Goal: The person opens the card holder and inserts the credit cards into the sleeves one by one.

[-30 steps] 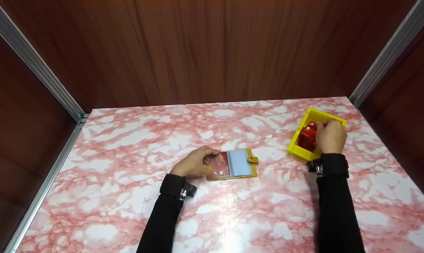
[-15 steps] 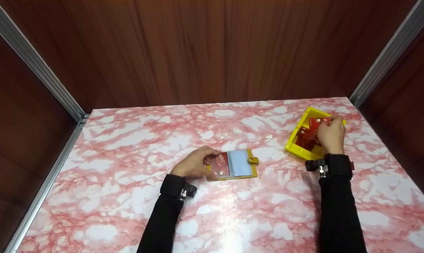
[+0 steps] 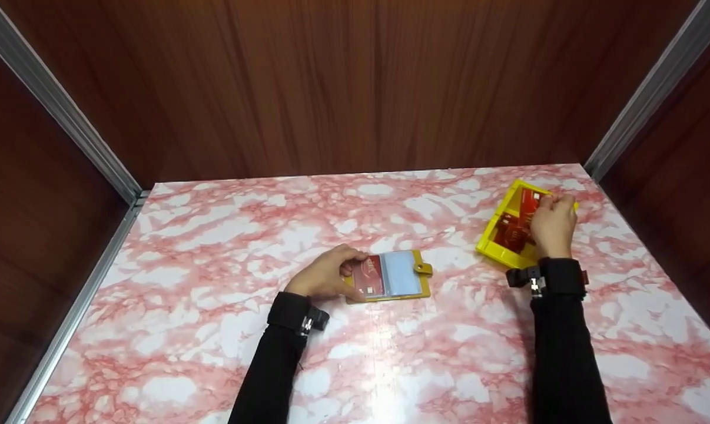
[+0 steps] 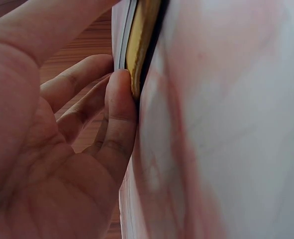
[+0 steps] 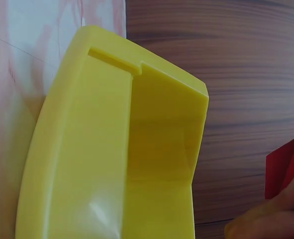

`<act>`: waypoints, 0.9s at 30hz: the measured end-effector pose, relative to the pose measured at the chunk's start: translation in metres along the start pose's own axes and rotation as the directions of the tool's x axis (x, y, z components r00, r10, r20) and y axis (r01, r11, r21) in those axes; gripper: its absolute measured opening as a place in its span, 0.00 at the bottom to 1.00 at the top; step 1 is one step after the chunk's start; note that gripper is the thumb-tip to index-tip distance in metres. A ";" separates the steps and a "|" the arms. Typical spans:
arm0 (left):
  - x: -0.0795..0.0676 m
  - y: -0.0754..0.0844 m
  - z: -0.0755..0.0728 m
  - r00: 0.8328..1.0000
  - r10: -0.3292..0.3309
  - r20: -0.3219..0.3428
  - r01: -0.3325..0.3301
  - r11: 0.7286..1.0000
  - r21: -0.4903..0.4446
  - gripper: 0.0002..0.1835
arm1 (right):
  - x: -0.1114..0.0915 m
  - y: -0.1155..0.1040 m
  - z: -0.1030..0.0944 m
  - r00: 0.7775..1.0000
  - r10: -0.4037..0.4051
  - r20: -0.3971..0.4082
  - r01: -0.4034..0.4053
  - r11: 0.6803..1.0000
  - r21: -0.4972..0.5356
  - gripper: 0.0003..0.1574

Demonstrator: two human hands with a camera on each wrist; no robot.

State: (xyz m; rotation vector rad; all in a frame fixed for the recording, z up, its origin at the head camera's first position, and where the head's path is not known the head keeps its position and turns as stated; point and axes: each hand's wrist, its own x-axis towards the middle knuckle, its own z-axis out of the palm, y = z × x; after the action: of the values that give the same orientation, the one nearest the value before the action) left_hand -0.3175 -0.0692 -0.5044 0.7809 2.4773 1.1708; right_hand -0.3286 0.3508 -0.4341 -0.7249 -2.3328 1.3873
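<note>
On the table lies an open yellow card holder (image 3: 425, 285) with clear sleeves and a snap strap on its right side. A red card (image 3: 374, 280) shows inside the left sleeve. My left hand (image 3: 324, 274) grips the holder's left end between thumb and fingers; in the left wrist view, a fingertip meets the holder's yellow edge (image 4: 142, 45). Over a yellow bin (image 3: 501, 257), my right hand (image 3: 554, 227) pinches a red card (image 3: 529, 201) with a chip. More red cards (image 3: 510, 234) lie in the bin, partly hidden. In the right wrist view, only the held card's corner (image 5: 278, 169) shows.
The red-and-white marbled table (image 3: 243, 235) reaches to a dark wood back panel (image 3: 355, 88). Wood side walls with metal posts (image 3: 66, 106) stand at left and right. The bin's walls (image 5: 82, 149) rise around the cards.
My right hand has lifted a red card up from the pile in the bin and turned it more upright. The bin shifted slightly left. My left hand and the card holder stayed put.
</note>
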 end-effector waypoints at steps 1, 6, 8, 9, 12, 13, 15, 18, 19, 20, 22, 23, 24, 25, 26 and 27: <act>0.000 0.000 0.000 1.000 -0.002 0.002 0.002 1.000 0.000 0.45 | 0.000 0.000 0.000 1.000 -0.001 0.002 0.001 1.000 0.002 0.27; -0.001 0.002 -0.001 1.000 -0.006 -0.002 0.006 1.000 0.005 0.44 | -0.001 -0.001 0.002 0.999 -0.033 -0.001 0.033 0.999 -0.001 0.26; -0.002 0.003 -0.001 1.000 -0.007 -0.006 0.007 1.000 0.006 0.44 | 0.000 -0.002 0.002 0.999 -0.039 0.002 0.039 0.999 0.000 0.24; -0.002 0.003 -0.001 1.000 -0.008 -0.006 0.008 1.000 0.004 0.44 | 0.000 -0.002 0.003 0.999 -0.039 0.002 0.039 0.999 0.003 0.23; -0.002 0.003 0.000 1.000 -0.005 -0.007 0.005 1.000 0.000 0.44 | 0.000 -0.002 0.003 0.999 -0.041 0.004 0.041 0.999 0.010 0.20; -0.002 0.003 0.000 1.000 -0.002 -0.007 0.002 1.000 0.000 0.44 | 0.000 -0.002 0.004 0.999 -0.041 0.008 0.041 0.999 0.011 0.20; -0.002 0.003 0.000 1.000 -0.001 -0.008 0.001 1.000 0.001 0.44 | 0.000 -0.002 0.004 0.999 -0.044 0.013 0.044 0.999 0.009 0.21; -0.001 0.003 0.000 1.000 -0.003 -0.008 0.004 1.000 0.006 0.44 | -0.001 -0.001 0.004 0.999 -0.050 0.022 0.050 0.999 -0.003 0.23; -0.001 0.002 0.000 1.000 -0.004 -0.007 0.004 1.000 0.008 0.44 | -0.001 -0.001 0.004 0.998 -0.056 0.020 0.056 0.998 -0.006 0.24; -0.001 0.002 0.000 1.000 -0.007 -0.006 0.007 1.000 0.008 0.44 | -0.001 -0.001 0.005 0.998 -0.059 0.017 0.059 0.998 -0.009 0.23; -0.001 0.002 0.000 1.000 -0.005 -0.007 0.005 1.000 0.005 0.45 | -0.001 -0.002 0.005 0.998 -0.060 0.010 0.060 0.998 -0.008 0.23; -0.001 0.002 0.000 1.000 -0.005 -0.007 0.005 1.000 0.003 0.45 | -0.001 -0.002 0.006 0.998 -0.058 0.009 0.058 0.998 -0.004 0.22; -0.001 0.002 0.000 1.000 -0.004 -0.007 0.004 1.000 0.000 0.45 | -0.002 -0.003 0.007 0.998 -0.056 0.007 0.056 0.998 -0.001 0.22; -0.001 0.002 0.000 1.000 -0.006 -0.006 0.006 1.000 -0.003 0.45 | -0.003 -0.004 0.008 0.999 -0.050 0.010 0.050 0.999 0.013 0.21; -0.001 0.002 0.000 1.000 -0.007 -0.006 0.007 1.000 -0.008 0.45 | -0.004 -0.005 0.010 0.999 -0.042 0.019 0.042 0.999 0.027 0.21; -0.001 0.002 0.000 1.000 -0.006 -0.005 0.006 1.000 -0.011 0.45 | -0.006 -0.007 0.012 0.999 -0.037 0.024 0.036 0.999 0.036 0.21</act>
State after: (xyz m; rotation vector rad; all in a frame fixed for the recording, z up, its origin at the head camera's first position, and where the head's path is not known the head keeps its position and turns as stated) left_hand -0.3160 -0.0688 -0.5026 0.7672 2.4735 1.1851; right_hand -0.3319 0.3359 -0.4343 -0.6555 -2.3222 1.4254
